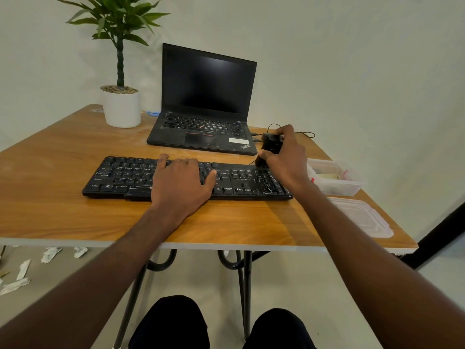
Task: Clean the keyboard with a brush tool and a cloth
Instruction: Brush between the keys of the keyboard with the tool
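A black keyboard (120, 176) lies across the wooden table (63, 217), in front of me. My left hand (182, 183) rests flat on the keyboard's middle keys, fingers spread. My right hand (286, 157) grips a black brush tool (270, 146) above the keyboard's far right end. The tool's lower tip sits at the top row of the number pad. No cloth shows in view.
An open black laptop (203, 107) stands behind the keyboard, with a thin cable (305, 133) at its right. A potted plant (120, 104) is at back left. A clear plastic container (337, 178) and its lid (362, 216) sit near the right edge. Paper scraps (50, 254) litter the floor.
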The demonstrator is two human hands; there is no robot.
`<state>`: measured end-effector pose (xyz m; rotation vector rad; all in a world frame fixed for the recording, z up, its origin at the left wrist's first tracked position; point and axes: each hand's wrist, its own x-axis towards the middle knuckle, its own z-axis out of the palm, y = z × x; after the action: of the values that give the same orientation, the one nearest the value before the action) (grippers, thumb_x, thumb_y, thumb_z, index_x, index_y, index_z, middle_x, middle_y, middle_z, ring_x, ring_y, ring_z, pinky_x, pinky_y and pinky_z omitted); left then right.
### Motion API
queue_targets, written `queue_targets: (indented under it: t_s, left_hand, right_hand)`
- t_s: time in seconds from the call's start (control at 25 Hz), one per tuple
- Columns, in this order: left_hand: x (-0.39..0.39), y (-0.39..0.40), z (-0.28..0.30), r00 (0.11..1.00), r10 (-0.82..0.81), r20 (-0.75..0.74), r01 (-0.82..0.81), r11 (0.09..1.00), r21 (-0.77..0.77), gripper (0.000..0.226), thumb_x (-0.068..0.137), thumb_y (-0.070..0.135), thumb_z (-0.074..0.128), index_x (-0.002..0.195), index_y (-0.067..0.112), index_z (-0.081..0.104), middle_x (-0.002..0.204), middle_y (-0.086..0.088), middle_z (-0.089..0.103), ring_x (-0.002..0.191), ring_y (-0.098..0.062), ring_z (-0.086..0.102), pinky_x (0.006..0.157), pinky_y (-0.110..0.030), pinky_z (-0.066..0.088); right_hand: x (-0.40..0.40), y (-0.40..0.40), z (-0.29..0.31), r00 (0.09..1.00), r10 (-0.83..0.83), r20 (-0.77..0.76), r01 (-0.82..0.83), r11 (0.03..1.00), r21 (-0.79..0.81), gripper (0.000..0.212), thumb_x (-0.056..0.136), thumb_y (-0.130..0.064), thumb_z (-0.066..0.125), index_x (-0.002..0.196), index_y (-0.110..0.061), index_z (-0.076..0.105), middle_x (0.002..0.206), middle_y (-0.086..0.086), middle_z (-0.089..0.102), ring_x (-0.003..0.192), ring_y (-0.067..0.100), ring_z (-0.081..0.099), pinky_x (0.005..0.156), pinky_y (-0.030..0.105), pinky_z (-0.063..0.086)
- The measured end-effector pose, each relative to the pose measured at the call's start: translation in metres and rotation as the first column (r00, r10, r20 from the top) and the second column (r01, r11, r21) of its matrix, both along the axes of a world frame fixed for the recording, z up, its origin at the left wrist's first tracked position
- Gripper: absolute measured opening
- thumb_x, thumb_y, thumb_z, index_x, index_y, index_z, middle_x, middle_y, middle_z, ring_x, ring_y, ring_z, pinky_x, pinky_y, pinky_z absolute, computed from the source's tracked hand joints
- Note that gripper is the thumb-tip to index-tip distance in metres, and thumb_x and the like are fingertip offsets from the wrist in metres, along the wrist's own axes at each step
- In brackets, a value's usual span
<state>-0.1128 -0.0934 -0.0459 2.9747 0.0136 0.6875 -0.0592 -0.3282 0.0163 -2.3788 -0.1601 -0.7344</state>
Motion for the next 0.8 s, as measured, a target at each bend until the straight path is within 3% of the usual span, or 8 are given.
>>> queue_targets:
  t_s: [0.08,0.16,0.24,0.32,0.44,0.56,0.64,0.8]
  left_hand:
    - [0.0,0.001,-0.001,1.0,-0.002,0.009,0.002,1.0,0.002,0.074,0.105,0.069,0.028,0.129,0.012,0.068,0.123,-0.01,0.075,0.119,-0.025,0.068,0.127,-0.054,0.019]
    - [0.0,0.001,0.0,1.0,-0.003,0.012,0.003,1.0,-0.004,0.073,0.105,0.069,0.027,0.129,0.013,0.067,0.124,-0.009,0.075,0.119,-0.024,0.068,0.127,-0.055,0.02]
    - [0.0,0.0,0.0,1.0,-0.006,0.009,0.006,1.0,-0.011,0.072,0.105,0.069,0.028,0.129,0.013,0.067,0.124,-0.008,0.074,0.119,-0.024,0.067,0.127,-0.055,0.021]
    - [0.0,0.001,0.0,1.0,-0.011,0.022,0.011,1.0,-0.017,0.071,0.105,0.068,0.028,0.127,0.013,0.067,0.122,-0.007,0.075,0.117,-0.023,0.068,0.126,-0.055,0.022]
    - [0.002,0.001,-0.003,0.999,-0.02,0.048,0.021,1.0,-0.021,0.07,0.105,0.068,0.028,0.126,0.013,0.066,0.118,-0.007,0.075,0.114,-0.024,0.069,0.125,-0.055,0.023]
    - [0.001,-0.001,-0.002,0.998,-0.023,0.066,0.026,0.999,-0.046,0.069,0.105,0.067,0.03,0.128,0.012,0.064,0.117,-0.006,0.075,0.113,-0.023,0.069,0.125,-0.055,0.024]
    - [0.0,-0.002,-0.001,0.996,-0.034,0.086,0.043,0.993,-0.111,0.067,0.106,0.063,0.034,0.143,0.01,0.053,0.123,-0.007,0.074,0.114,-0.023,0.07,0.126,-0.055,0.025]
    - [-0.015,0.011,0.008,0.954,-0.06,0.294,0.179,0.901,-0.395,0.059,0.106,0.041,0.052,0.156,0.014,0.037,0.134,-0.006,0.069,0.112,-0.018,0.07,0.127,-0.057,0.025]
  right_hand:
    - [0.003,0.008,0.001,0.986,0.111,-0.125,-0.073,0.959,0.275,0.053,0.088,-0.019,0.082,0.128,-0.02,0.047,0.119,-0.004,0.06,0.1,0.013,0.062,0.067,0.015,0.053]
    - [0.005,0.013,0.002,0.966,0.181,-0.187,-0.075,0.881,0.468,0.054,0.087,-0.02,0.084,0.127,-0.02,0.048,0.125,0.001,0.06,0.107,0.02,0.066,0.08,0.031,0.064]
    - [0.003,0.014,0.003,0.989,0.063,-0.137,-0.032,0.975,0.218,0.054,0.086,-0.02,0.084,0.126,-0.021,0.047,0.12,0.0,0.061,0.106,0.017,0.062,0.09,0.036,0.059]
    - [0.001,0.014,0.001,0.997,-0.071,-0.028,0.066,0.986,-0.151,0.057,0.085,-0.015,0.081,0.128,-0.02,0.044,0.121,0.007,0.064,0.102,0.022,0.06,0.083,0.035,0.054]
    - [-0.002,0.023,-0.001,0.993,-0.115,0.002,0.111,0.953,-0.28,0.065,0.082,-0.01,0.081,0.133,-0.02,0.042,0.128,0.011,0.063,0.11,0.029,0.063,0.079,0.034,0.055]
    - [-0.007,0.051,-0.004,1.0,0.014,-0.007,-0.015,0.989,-0.15,0.055,0.088,-0.018,0.081,0.128,-0.02,0.043,0.119,0.004,0.065,0.103,0.018,0.064,0.078,0.026,0.056]
    - [-0.008,0.076,-0.002,0.991,0.128,-0.042,-0.126,0.991,0.046,0.051,0.089,-0.022,0.08,0.125,-0.022,0.043,0.113,0.0,0.065,0.1,0.016,0.067,0.08,0.031,0.062]
    - [-0.008,0.102,0.003,0.979,0.193,-0.058,-0.168,0.94,0.296,0.05,0.09,-0.026,0.08,0.127,-0.022,0.046,0.112,-0.005,0.061,0.1,0.014,0.066,0.073,0.023,0.061]
